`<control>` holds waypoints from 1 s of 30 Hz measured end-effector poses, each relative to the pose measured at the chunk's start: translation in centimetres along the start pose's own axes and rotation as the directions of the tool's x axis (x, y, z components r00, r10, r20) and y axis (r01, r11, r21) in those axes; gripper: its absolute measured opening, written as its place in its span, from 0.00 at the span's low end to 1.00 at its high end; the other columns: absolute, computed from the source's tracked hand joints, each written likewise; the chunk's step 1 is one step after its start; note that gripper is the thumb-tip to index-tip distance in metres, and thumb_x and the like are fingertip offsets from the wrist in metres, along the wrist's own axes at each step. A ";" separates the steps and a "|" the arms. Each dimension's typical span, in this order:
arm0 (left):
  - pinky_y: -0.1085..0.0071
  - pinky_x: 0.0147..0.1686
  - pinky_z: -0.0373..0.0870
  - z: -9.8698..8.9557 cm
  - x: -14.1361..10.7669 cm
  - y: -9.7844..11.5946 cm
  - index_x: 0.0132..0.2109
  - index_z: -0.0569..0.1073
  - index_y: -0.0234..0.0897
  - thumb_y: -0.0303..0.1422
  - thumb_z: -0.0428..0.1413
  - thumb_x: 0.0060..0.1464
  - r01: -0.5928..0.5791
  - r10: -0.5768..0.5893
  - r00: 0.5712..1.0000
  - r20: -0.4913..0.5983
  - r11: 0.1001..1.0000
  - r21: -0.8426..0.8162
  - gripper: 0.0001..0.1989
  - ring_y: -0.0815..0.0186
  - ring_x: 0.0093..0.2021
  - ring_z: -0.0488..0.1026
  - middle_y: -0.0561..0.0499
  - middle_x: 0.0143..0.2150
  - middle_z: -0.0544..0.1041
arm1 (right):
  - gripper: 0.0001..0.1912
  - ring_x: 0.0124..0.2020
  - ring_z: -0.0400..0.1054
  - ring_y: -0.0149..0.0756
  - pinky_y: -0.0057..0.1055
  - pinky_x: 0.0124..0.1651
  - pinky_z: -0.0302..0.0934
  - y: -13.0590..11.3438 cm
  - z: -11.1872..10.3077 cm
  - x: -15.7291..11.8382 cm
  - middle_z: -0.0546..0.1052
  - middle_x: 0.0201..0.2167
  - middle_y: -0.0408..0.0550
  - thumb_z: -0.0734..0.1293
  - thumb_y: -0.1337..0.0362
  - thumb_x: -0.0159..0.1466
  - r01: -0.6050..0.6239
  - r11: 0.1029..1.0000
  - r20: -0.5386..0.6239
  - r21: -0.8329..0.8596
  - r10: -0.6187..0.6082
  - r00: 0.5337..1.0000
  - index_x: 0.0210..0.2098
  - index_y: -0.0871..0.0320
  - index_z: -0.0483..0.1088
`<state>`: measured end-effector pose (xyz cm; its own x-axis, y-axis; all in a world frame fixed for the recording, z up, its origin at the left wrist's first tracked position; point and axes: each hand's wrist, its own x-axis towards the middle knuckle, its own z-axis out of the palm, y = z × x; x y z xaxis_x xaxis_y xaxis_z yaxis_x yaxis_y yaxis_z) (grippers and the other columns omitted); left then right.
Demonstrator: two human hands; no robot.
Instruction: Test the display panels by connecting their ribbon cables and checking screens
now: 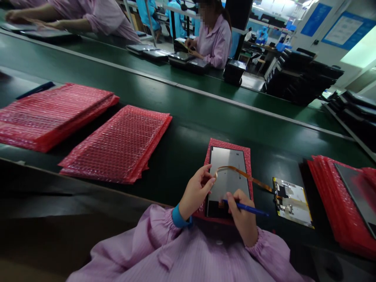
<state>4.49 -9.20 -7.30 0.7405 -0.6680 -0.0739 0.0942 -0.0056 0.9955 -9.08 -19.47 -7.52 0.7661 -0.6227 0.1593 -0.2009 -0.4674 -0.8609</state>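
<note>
A display panel [226,156], silvery back up, lies on a red bubble-wrap sheet [248,156] in front of me. My left hand [198,190], with a blue band at its wrist, pinches the near end of an orange flex cable [235,169] above the panel's left side. That cable arches to the right and joins a flat board [293,201] with a yellow edge on the bench. In my right hand [242,213] is a blue pen-shaped tool [254,209], its tip close to the small orange tab [221,204] at the panel's lower part. Whether tip and tab touch I cannot tell.
Red bubble-wrap bags lie in stacks at the left [55,113] and left of centre [120,145]. Another red stack [337,199] on the right bears a dark panel [357,192]. Beyond a pale rail [176,84], a co-worker [217,39] sits near black trays [299,78].
</note>
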 end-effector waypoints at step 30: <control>0.48 0.65 0.51 -3.4 -3.8 -1.2 0.70 0.37 0.46 0.31 0.58 0.54 -0.377 0.226 0.925 0.305 0.645 0.665 0.46 0.52 0.69 0.51 0.40 0.71 0.51 | 0.20 0.52 0.69 0.42 0.44 0.55 0.67 4.1 -7.2 -1.9 0.76 0.49 0.51 0.57 0.71 0.68 0.431 0.698 0.080 -0.571 -0.476 0.876 0.58 0.55 0.64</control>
<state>3.86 -4.16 -8.40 0.5033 -0.8464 0.1741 -0.6606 -0.2470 0.7089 -15.76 -24.72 -7.83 0.8153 -0.2732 0.5105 -0.1589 -0.9534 -0.2565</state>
